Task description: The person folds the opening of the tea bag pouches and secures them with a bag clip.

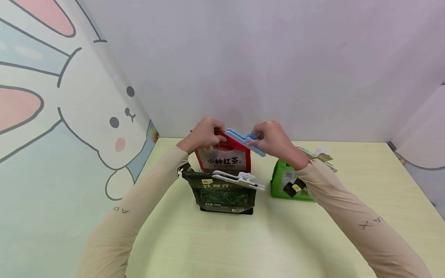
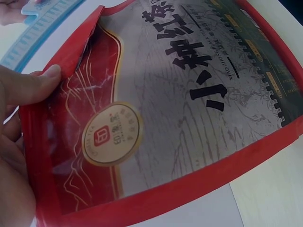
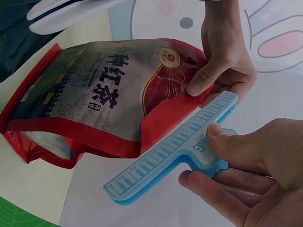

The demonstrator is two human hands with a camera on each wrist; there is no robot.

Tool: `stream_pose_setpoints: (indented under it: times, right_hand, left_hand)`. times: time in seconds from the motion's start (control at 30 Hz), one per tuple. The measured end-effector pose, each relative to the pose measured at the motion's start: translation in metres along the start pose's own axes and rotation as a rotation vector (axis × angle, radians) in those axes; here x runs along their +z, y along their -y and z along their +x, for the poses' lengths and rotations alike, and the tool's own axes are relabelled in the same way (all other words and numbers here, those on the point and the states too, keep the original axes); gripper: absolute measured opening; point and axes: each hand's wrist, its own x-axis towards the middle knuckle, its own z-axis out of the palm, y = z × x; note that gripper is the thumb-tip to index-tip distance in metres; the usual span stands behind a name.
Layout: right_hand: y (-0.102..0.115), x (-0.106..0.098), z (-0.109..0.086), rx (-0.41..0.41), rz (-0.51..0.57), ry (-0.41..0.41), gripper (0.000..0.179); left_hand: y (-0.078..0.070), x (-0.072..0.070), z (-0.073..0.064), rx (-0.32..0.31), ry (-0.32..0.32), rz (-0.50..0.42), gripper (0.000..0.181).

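Note:
My left hand [image 1: 205,134] pinches the top edge of a red and silver tea bag [image 1: 224,159] between thumb and fingers. Part of the bag's red top is folded over, as the left wrist view shows around the thumb [image 2: 35,85]. A light blue sealing clip [image 3: 161,151] is pinched at its handle by my right hand [image 3: 246,165]. Its long ridged bar runs alongside the folded edge; in the right wrist view a narrow pale gap shows between the two. The bag's lower part is hidden behind a black bag in the head view.
In front stands a black tea bag [image 1: 226,197] with a white clip [image 1: 240,178] across its top. To the right is a green bag [image 1: 278,183], partly behind my right forearm, with a pale clip [image 1: 321,154] near its top. A wall [image 1: 243,77] rises behind the table [image 1: 215,247].

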Motion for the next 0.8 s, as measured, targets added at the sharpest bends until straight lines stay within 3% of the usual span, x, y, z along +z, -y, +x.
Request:
stream_pose_setpoints:
  times: [0.23, 0.4, 0.6, 0.8]
  right_hand:
    - [0.0014, 0.0010, 0.0034, -0.004, -0.013, 0.010, 0.012]
    - [0.0001, 0.0019, 0.0041, 0.000, -0.016, 0.016, 0.010]
    - [-0.0032, 0.0027, 0.0062, 0.014, -0.026, 0.028, 0.008]
    - [-0.0065, 0.0030, 0.0075, -0.006, -0.026, 0.031, 0.008]
  left_hand:
    - [0.0006, -0.0002, -0.0005, 0.003, -0.005, -0.006, 0.015]
    - [0.0005, 0.0003, -0.0004, -0.014, -0.002, -0.015, 0.004]
    - [-0.0028, 0.0015, 0.0009, -0.051, -0.005, -0.022, 0.022]
    - [-0.0037, 0.0017, 0.0013, -0.066, 0.004, -0.060, 0.024]
